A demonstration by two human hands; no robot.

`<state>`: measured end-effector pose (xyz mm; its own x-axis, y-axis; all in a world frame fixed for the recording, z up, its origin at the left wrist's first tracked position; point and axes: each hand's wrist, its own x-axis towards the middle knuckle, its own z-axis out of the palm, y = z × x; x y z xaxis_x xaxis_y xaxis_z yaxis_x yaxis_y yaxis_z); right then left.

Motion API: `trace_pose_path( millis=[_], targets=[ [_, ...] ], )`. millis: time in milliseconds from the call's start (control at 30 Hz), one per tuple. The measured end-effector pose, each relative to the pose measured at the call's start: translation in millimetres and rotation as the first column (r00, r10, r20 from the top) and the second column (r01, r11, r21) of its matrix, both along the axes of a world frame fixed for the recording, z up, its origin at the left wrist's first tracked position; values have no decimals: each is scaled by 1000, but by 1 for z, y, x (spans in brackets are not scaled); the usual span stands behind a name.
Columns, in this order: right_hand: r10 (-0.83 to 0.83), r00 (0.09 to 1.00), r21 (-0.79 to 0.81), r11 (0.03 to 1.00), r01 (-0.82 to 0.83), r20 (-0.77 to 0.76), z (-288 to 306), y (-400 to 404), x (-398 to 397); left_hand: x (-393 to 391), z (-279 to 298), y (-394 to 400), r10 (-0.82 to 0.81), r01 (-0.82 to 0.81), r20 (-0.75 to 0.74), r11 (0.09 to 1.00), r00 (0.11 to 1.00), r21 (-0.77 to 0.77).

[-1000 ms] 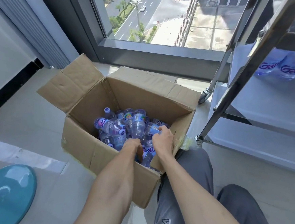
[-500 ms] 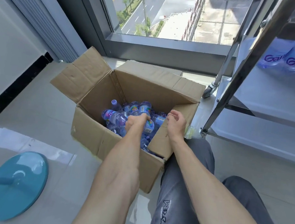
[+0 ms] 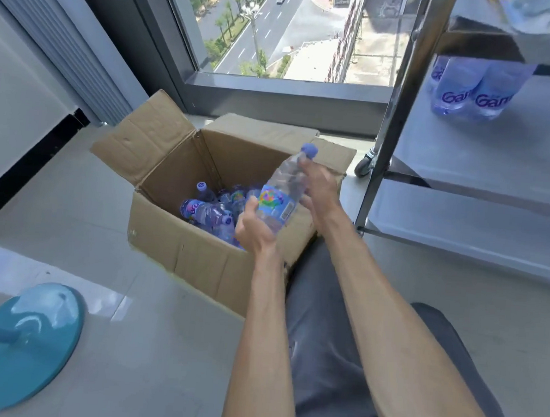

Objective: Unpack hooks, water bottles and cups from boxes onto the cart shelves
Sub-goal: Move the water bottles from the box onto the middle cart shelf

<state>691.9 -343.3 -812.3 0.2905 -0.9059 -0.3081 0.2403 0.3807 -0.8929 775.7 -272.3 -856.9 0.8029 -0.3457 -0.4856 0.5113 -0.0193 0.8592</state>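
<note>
A water bottle (image 3: 279,195) is held up over the open box (image 3: 178,250), tilted, with its purple cap pointing up and to the right. The left hand (image 3: 254,228) is closed around the bottom of the bottle. The right hand (image 3: 318,187) is wrapped around the upper part, near the cap. More bottles (image 3: 211,211) are seen lying in a heap inside the box. The box is set on the floor (image 3: 69,212), and its flaps are folded out, so the top is wide open. To the right, just past the box edge, the cart (image 3: 487,166) is found. Two bottles (image 3: 470,92) are stood at the back of its middle shelf, and much bare room is left in front of them. The lower shelf looks bare. A round blue base (image 3: 22,346) is seen on the floor at the left, well apart from the box.
</note>
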Motion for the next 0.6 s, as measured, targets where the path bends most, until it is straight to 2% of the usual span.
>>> trace_pose_path(
  millis=[133, 233, 333, 500, 567, 600],
  targets=[
    [-124, 989, -130, 985, 113, -76, 24, 13, -28, -41, 9, 24, -201, 188, -50, 963, 978, -191],
    [-238, 961, -259, 946, 197, -139, 34, 32, -60, -62, 15, 37, -517, 442, -91, 800, 851, -406],
    [-279, 953, -357, 907, 221, -117, 45, 62, -95, -81, 22, 52, -720, 663, -50, 662, 692, -350],
    [-322, 947, -308, 902, 303, -12, 43, 108, -161, -128, 19, 81, -823, 792, -196, 567, 533, -227],
    [-353, 935, -281, 901, 331, -30, 46, 116, -186, -148, 17, 90, -913, 886, -160, 404, 375, -228],
    [-371, 928, -286, 893, 347, -32, 50, 117, -198, -157, 18, 90, -938, 906, -121, 345, 324, -246]
  ],
)
